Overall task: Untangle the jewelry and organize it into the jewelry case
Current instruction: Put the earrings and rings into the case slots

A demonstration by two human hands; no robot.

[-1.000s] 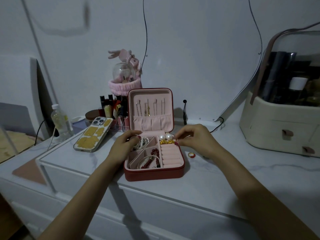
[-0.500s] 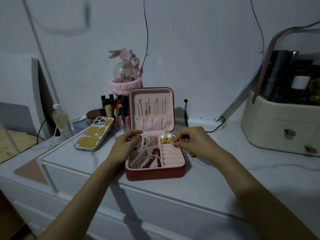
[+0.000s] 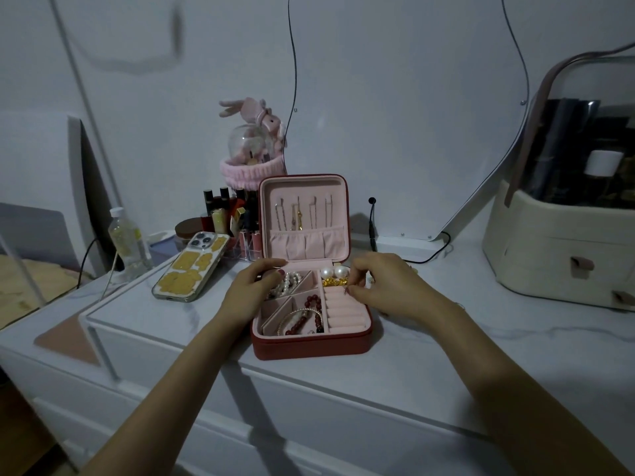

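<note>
— Case (image 3: pixel 311 345) position?
— Open on the dresser top (image 3: pixel 429 365), lid upright.
— Hands?
— Left hand (image 3: pixel 254 290) curls on the case's left edge by the pearls (image 3: pixel 288 282). Right hand (image 3: pixel 381 286) pinches something tiny over the ring rolls (image 3: pixel 343 312); I cannot tell what.

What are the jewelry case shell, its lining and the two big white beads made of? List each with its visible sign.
Jewelry case shell: likely faux leather, matte red, smooth with soft rounded edges.
Lining: velvety pink fabric, no shine, gathered pocket in the lid.
White beads: pearl or imitation, glossy round surfaces with highlights; cannot tell which.
</note>
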